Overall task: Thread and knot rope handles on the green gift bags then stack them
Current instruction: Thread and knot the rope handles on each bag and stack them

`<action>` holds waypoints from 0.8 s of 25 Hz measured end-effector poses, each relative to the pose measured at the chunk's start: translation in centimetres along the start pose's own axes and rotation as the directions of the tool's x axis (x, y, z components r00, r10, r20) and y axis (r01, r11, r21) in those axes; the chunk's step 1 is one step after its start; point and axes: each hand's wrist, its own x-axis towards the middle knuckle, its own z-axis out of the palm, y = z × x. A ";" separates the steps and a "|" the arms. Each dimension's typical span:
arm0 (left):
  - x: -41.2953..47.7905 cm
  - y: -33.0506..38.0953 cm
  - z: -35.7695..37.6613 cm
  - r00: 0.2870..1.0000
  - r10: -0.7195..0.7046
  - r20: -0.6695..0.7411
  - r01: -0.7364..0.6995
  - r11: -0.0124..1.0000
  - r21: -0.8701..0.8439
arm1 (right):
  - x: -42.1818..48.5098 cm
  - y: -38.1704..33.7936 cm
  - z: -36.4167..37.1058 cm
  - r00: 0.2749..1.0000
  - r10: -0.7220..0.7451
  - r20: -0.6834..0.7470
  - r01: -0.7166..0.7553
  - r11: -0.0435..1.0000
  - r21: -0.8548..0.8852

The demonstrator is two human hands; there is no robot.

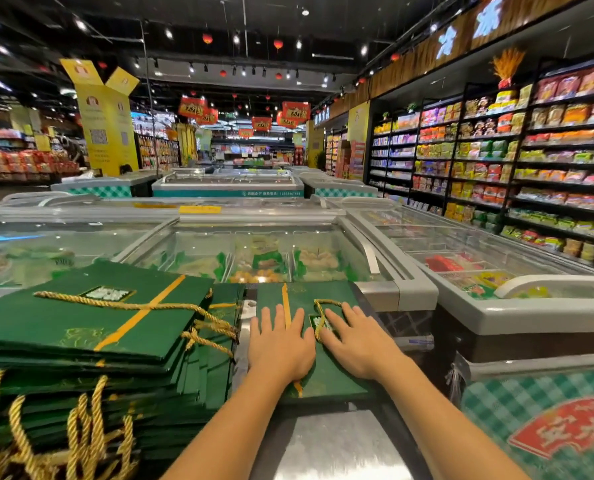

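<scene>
A flat green gift bag [326, 377] with a gold stripe lies in front of me on a metal surface. My left hand [279, 344] presses flat on its left half with fingers straight. My right hand [356, 341] lies flat on its right half. A gold rope handle [319, 315] loops between the two hands, partly under my right fingers. To the left stands a tall stack of green gift bags [91, 327] with gold rope handles [122, 305] lying across the top and hanging at the near edge.
Glass-topped chest freezers [254, 251] run ahead and to the right [462, 268]. A steel counter [337, 445] sits under my forearms. Packed store shelves [531, 161] line the right wall. A checked green freezer panel [545, 431] is at the lower right.
</scene>
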 end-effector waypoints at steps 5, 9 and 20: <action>-0.3 0.1 -0.3 1.000 0.001 -0.015 -0.001 1.000 0.015 | -0.5 -0.4 0.0 0.999 0.008 -0.040 -0.011 0.998 -0.068; -2.9 0.3 -3.5 0.985 0.017 -0.174 -0.018 1.000 -0.005 | -1.9 -1.6 -1.2 0.885 -0.208 -0.416 0.117 0.965 -0.234; -15.2 -18.5 -19.8 0.824 -0.289 -0.488 0.232 0.957 -0.175 | -7.3 -19.6 -6.0 0.940 -0.176 -0.293 0.321 0.753 0.575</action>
